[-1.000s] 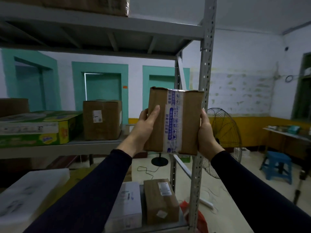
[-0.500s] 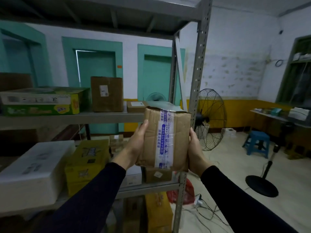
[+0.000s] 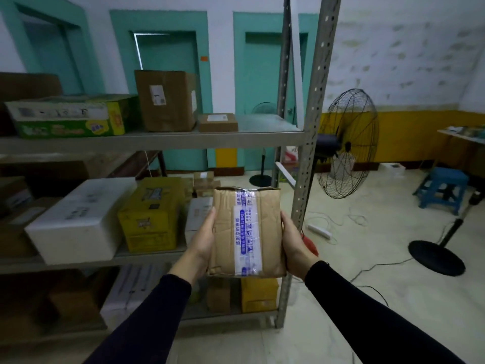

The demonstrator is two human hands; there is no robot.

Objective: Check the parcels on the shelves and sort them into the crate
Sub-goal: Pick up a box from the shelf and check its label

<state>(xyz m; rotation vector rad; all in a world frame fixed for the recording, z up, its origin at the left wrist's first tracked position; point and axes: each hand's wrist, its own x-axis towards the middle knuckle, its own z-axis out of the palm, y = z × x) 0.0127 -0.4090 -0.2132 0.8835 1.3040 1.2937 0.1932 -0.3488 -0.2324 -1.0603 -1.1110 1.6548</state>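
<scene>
I hold a small brown cardboard parcel [image 3: 246, 232] with a strip of white and blue printed tape down its middle. It is upright in front of the metal shelf unit [image 3: 305, 143], near its right post. My left hand [image 3: 203, 239] grips the parcel's left side. My right hand [image 3: 294, 241] grips its right side, fingers hidden behind the box. No crate is in view.
The shelves hold a green box [image 3: 70, 118], a tall brown carton [image 3: 166, 99], a flat small parcel [image 3: 217, 122], a white foam box [image 3: 78, 219] and a yellow box [image 3: 152, 214]. A standing fan [image 3: 346, 143], a blue stool [image 3: 443, 189] and cables lie on the floor to the right.
The parcel and both hands have come down from in front of the upper shelf to the level of the lower shelf. My view has tilted downward.
</scene>
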